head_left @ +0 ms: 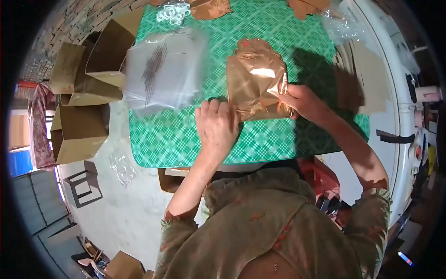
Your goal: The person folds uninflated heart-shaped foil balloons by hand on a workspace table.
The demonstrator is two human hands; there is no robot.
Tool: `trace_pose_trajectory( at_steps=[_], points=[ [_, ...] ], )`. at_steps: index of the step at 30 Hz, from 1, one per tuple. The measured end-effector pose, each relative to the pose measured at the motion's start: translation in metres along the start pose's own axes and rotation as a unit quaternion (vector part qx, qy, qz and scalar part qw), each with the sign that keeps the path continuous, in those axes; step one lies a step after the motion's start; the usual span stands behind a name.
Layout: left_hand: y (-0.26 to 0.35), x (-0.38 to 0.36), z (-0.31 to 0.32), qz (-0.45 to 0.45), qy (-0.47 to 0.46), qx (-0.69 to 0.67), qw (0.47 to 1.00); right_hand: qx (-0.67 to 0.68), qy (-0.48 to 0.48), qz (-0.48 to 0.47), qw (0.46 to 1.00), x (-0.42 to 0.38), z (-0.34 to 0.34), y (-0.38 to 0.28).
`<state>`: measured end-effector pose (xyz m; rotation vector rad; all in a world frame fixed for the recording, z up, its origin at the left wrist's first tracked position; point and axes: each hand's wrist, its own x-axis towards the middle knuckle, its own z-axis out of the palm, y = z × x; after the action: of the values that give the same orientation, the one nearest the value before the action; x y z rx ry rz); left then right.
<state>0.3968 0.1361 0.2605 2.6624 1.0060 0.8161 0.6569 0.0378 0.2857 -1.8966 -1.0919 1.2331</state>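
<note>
A clear plastic bag [258,81] lies on the green checked tablecloth [260,144], with orange-brown folded material showing through its shiny film. My left hand [216,123] is closed at the bag's lower left corner, its fingers curled and the thumb mostly hidden. At the lower right edge, my right hand [304,102] pinches the film between thumb and fingers. Left of the bag lies a stack of flat clear plastic bags [162,69] with dark print, slightly blurred.
White rings [173,14] and orange-brown pieces [210,8] lie at the table's far edge. Flat cardboard sheets [367,74] rest at the right. Open cardboard boxes [83,130] stand left of the table. A dark frame [83,188] is on the floor.
</note>
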Motion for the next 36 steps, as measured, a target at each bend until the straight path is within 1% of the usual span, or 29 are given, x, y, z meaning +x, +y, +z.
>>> trace_pose_trajectory(
  at_steps=[4, 5, 7, 11, 14, 17, 20, 21, 24, 26, 28, 31, 36],
  points=[
    [-0.002, 0.000, 0.002, 0.001, -0.022, 0.014, 1.000, -0.047, -0.043, 0.034, 0.997, 0.004, -0.007, 0.003],
    [-0.001, 0.001, 0.003, 0.006, -0.002, 0.009, 1.000, -0.038, -0.045, 0.030, 0.998, 0.006, -0.008, 0.003],
    [-0.003, 0.003, 0.006, 0.008, 0.004, 0.015, 1.000, -0.020, -0.052, 0.023, 0.998, 0.007, -0.008, 0.003],
    [-0.005, 0.005, 0.006, 0.010, -0.001, 0.019, 1.000, 0.039, -0.033, 0.049, 0.998, -0.001, -0.009, -0.014],
    [-0.006, 0.005, 0.007, 0.020, 0.008, 0.019, 1.000, -0.016, 0.006, 0.046, 0.999, -0.010, -0.009, -0.020],
    [-0.006, 0.005, 0.007, 0.016, 0.013, 0.008, 1.000, -0.063, 0.084, -0.084, 0.991, -0.028, 0.002, 0.003],
    [-0.006, 0.006, 0.008, 0.017, 0.017, 0.008, 1.000, -0.033, 0.111, -0.072, 0.991, -0.046, 0.014, 0.005],
    [-0.005, 0.006, 0.008, 0.016, 0.017, 0.010, 1.000, -0.057, 0.126, -0.068, 0.988, -0.050, 0.017, 0.003],
    [-0.004, 0.007, 0.007, 0.012, 0.019, 0.011, 1.000, -0.215, 0.179, -0.140, 0.950, -0.052, 0.024, 0.017],
    [-0.003, 0.007, 0.007, 0.010, 0.026, 0.005, 1.000, -0.226, 0.220, -0.162, 0.935, -0.054, 0.030, 0.023],
    [0.000, 0.008, 0.002, -0.001, 0.010, 0.000, 1.000, -0.239, 0.269, -0.174, 0.917, -0.055, 0.038, 0.023],
    [0.002, 0.009, -0.002, -0.015, -0.004, -0.019, 1.000, -0.231, 0.308, -0.206, 0.900, -0.052, 0.044, 0.027],
    [0.002, 0.003, -0.009, -0.030, -0.006, -0.094, 0.995, -0.234, 0.306, -0.203, 0.900, -0.052, 0.046, 0.029]
  ],
)
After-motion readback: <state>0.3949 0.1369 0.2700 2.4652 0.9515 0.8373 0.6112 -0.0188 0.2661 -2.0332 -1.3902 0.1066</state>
